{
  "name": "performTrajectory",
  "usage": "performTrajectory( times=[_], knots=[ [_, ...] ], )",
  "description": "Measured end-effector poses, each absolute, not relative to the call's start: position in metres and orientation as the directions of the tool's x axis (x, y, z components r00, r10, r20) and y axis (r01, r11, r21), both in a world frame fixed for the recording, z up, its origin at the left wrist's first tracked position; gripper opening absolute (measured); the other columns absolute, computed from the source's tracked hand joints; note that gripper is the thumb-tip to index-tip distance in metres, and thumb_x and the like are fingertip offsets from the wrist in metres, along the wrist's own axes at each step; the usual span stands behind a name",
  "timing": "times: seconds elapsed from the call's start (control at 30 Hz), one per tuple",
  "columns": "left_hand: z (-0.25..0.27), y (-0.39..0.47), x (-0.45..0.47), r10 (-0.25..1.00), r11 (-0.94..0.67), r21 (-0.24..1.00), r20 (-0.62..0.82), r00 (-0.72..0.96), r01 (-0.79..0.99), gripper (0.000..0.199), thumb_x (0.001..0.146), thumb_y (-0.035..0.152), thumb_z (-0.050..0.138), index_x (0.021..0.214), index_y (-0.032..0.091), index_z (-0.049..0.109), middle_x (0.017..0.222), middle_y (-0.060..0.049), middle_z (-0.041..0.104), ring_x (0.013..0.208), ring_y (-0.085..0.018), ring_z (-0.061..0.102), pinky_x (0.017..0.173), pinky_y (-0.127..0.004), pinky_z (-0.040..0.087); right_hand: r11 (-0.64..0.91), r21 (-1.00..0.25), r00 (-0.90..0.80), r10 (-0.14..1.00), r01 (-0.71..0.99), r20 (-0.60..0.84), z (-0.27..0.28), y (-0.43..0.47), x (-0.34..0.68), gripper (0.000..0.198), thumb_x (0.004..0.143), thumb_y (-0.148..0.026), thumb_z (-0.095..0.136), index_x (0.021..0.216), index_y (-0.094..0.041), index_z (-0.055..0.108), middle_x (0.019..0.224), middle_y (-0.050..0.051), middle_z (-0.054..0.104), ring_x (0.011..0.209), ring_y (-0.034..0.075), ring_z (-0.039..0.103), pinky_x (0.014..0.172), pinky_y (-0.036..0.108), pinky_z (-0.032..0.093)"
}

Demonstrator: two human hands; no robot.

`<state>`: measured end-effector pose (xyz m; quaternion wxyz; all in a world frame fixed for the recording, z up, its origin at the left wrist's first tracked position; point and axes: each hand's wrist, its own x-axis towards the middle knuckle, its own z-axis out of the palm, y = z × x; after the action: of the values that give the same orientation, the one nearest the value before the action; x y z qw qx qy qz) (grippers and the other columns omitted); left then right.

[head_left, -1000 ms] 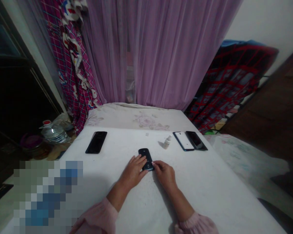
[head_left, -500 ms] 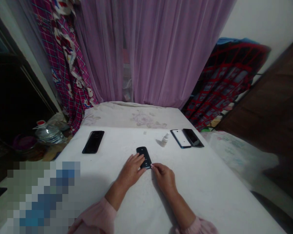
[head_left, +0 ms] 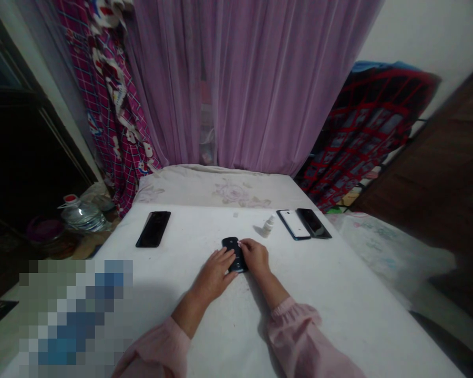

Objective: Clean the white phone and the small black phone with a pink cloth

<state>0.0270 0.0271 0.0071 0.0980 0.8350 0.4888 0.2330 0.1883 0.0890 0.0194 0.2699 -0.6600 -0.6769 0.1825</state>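
A dark phone [head_left: 231, 242] lies on the white cloth in front of me, back side up as far as I can tell. My left hand [head_left: 216, 270] holds it steady, fingers across its left side and thumb at the bottom edge. Along the phone's right edge, my right hand [head_left: 257, 257] is closed in a pinch, fingertips near the upper right part. Something tiny and whitish shows at those fingertips, too small to name. Both hands partly cover the phone.
Another black phone [head_left: 153, 229] lies at the left. Beyond my right hand stands a small clear bottle [head_left: 268, 227]. Farther right lie a white-backed phone [head_left: 295, 224] and a dark phone [head_left: 314, 223], side by side. A tiny pale square [head_left: 235, 214] rests near the back of the white cloth [head_left: 205, 220].
My right hand has moved up along the phone's right edge, from the lower corner to near the top, still pinched. My left hand has stayed on the phone.
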Motion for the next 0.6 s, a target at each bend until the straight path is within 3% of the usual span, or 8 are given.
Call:
performTrajectory(
  times=[0.27,0.6],
  knots=[
    [0.004,0.028,0.025,0.854,-0.515,0.385,0.307,0.419,0.766,0.044,0.090,0.030,0.063,0.132,0.018,0.057,0.140,-0.013,0.057,0.134,-0.030,0.047,0.111,-0.053,0.039,0.199,-0.581,-0.155,0.980,0.789,0.126,0.022,0.131,0.178,0.022,0.090,-0.025,0.055,0.095,-0.025,0.076,0.098,0.004,0.077,0.092,0.020,0.069,0.080,0.028,0.049],
    [0.003,0.028,0.025,0.855,-0.515,0.412,0.305,0.419,0.751,0.042,0.090,0.031,0.064,0.130,0.019,0.059,0.139,-0.012,0.057,0.135,-0.030,0.047,0.112,-0.053,0.038,0.444,-0.528,-0.459,0.882,0.724,0.112,0.038,0.142,0.186,0.020,0.087,-0.018,0.058,0.095,-0.022,0.075,0.096,0.004,0.076,0.092,0.018,0.067,0.085,0.027,0.047]
  ],
)
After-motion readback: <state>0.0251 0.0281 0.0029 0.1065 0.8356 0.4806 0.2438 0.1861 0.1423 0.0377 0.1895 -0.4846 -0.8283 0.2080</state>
